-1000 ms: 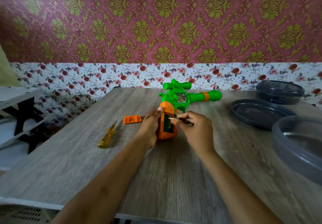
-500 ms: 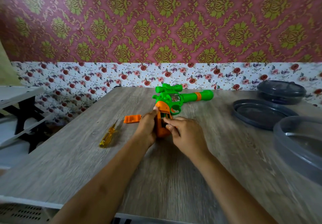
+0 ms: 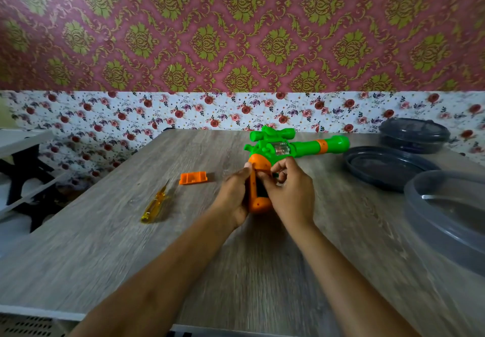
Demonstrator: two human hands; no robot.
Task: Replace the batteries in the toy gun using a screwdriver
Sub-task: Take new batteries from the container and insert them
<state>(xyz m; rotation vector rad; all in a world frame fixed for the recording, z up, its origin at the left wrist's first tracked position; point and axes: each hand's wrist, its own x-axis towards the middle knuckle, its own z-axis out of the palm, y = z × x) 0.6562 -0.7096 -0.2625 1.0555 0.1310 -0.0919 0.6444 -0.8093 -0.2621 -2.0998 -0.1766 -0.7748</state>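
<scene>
The left hand [image 3: 233, 198] grips the toy gun [image 3: 301, 149] by its orange handle, and the right hand [image 3: 291, 195] curls its fingers on the same handle. Three dark dishes [image 3: 388, 170] stand right of the right hand, their contents unclear. Open table [image 3: 262, 271] runs from the hands to the near edge.

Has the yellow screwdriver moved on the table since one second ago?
No. The screwdriver lies in the same place, to the near left of the orange cover, with its tip pointing toward it as before.
</scene>
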